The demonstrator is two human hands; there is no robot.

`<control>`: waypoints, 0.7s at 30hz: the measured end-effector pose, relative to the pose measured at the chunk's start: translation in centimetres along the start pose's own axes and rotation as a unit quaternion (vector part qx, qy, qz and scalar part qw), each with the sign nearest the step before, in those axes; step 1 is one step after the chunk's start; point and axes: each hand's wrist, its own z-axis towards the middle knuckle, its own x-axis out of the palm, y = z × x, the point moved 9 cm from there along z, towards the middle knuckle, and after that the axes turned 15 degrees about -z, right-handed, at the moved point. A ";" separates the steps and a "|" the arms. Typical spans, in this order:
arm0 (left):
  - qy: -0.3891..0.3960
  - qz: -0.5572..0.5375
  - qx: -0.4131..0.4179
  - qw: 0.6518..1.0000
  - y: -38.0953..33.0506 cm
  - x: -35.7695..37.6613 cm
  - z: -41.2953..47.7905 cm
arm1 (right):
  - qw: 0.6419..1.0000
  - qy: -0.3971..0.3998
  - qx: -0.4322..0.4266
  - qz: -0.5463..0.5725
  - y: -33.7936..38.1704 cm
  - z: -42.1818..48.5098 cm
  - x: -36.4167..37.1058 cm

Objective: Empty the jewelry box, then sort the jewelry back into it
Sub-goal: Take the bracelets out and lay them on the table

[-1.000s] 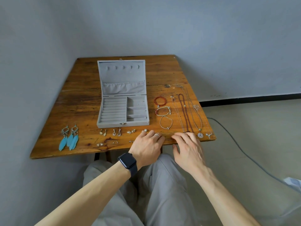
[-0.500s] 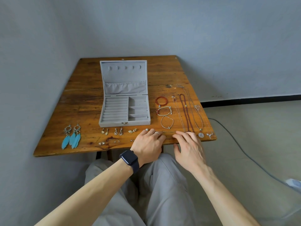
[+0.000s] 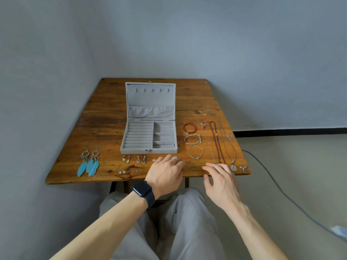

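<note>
Jewelry box (image 3: 149, 136), grey and velvet-lined, stands open and empty at the centre of a wooden table (image 3: 105, 124), lid tilted back. To its left lie blue feather earrings (image 3: 89, 163); just before its front edge, small earrings (image 3: 134, 160). To its right lie a red bead bracelet (image 3: 189, 128), two pale bracelets (image 3: 194, 145) and long necklaces (image 3: 218, 142) in parallel. Left hand (image 3: 166, 175), wearing a ring (image 3: 175, 158) and a black smartwatch (image 3: 143, 192), rests palm down at the near edge, grasping nothing visible. Right hand (image 3: 221, 182), fingers loosely spread, touches the edge beside the necklace ends, grasping nothing.
</note>
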 end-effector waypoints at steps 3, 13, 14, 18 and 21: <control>-0.024 -0.011 -0.027 0.999 1.5 -1.1 -0.5 | 1.000 0.007 0.001 0.007 0.6 0.5 0.3; -0.105 -0.048 -0.124 0.986 8.9 -6.7 -1.0 | 0.998 -0.005 -0.027 0.048 5.6 6.4 -0.9; -0.110 -0.048 -0.125 0.985 9.3 -7.1 -0.6 | 0.998 0.000 -0.028 0.048 5.8 7.3 -0.9; -0.116 -0.042 -0.121 0.985 10.6 -8.4 1.5 | 0.999 0.025 -0.029 0.036 6.0 11.4 -0.2; -0.116 -0.042 -0.127 0.984 11.6 -8.7 3.3 | 0.998 0.057 -0.026 0.000 5.6 14.4 1.2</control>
